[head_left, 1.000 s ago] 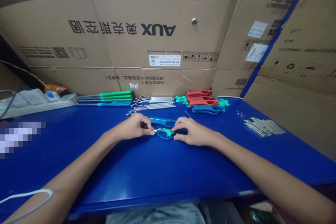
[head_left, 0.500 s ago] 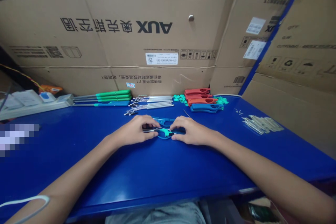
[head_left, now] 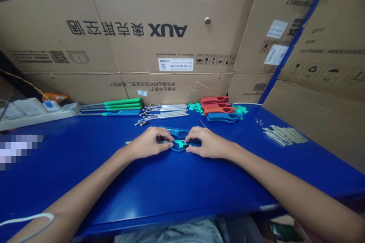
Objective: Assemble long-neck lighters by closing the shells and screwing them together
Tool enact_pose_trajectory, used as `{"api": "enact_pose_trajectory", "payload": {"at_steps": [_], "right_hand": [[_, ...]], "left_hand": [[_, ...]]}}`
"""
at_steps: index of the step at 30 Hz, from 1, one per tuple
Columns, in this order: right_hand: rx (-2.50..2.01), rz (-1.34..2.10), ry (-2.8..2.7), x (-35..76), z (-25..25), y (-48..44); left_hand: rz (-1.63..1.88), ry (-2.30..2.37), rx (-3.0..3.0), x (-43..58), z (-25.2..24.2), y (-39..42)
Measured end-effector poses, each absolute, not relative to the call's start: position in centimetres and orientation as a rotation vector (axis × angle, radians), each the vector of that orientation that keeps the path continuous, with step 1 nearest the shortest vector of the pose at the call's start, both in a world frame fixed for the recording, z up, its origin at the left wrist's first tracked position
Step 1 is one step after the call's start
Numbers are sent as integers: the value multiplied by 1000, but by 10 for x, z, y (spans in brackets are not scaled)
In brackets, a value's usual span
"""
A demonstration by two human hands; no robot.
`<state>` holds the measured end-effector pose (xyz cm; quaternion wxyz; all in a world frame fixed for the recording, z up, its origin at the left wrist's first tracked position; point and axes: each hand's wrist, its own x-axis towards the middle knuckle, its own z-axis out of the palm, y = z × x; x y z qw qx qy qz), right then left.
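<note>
Between my hands lies a blue lighter handle half (head_left: 178, 149) with a teal trigger (head_left: 179, 144) in it. My left hand (head_left: 146, 142) pinches a slim metal tube where it meets the handle's left end. The far end of this metal tube (head_left: 129, 142) shows left of my knuckles. My right hand (head_left: 210, 142) is closed on the handle's right end, thumb and fingers by a small black part beside the trigger. A second blue handle half (head_left: 180, 133) rests just behind. My fingers hide part of the handle, and a short white wire shows above the trigger.
Behind my hands stand finished-looking long lighters (head_left: 124, 103), silver tubes with wires (head_left: 173, 110), teal triggers (head_left: 195, 107) and red and blue handle halves (head_left: 224, 117). Clear plastic packets (head_left: 285, 135) lie right. A power strip (head_left: 40, 115) sits left; cardboard (head_left: 128, 53) walls the back.
The metal tube's end now sticks out left of my left hand. The white wire loop above the trigger looks smaller and lower. Both hands have barely moved.
</note>
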<state>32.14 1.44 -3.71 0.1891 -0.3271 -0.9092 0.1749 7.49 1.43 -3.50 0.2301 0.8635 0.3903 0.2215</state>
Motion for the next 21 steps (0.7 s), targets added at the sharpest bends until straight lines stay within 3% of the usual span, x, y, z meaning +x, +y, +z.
{"api": "enact_pose_trajectory", "payload": {"at_steps": [21], "right_hand": [[-907,493,-2591,319,-34,10]], "left_hand": [[776,986,2371,72,-43,17]]}}
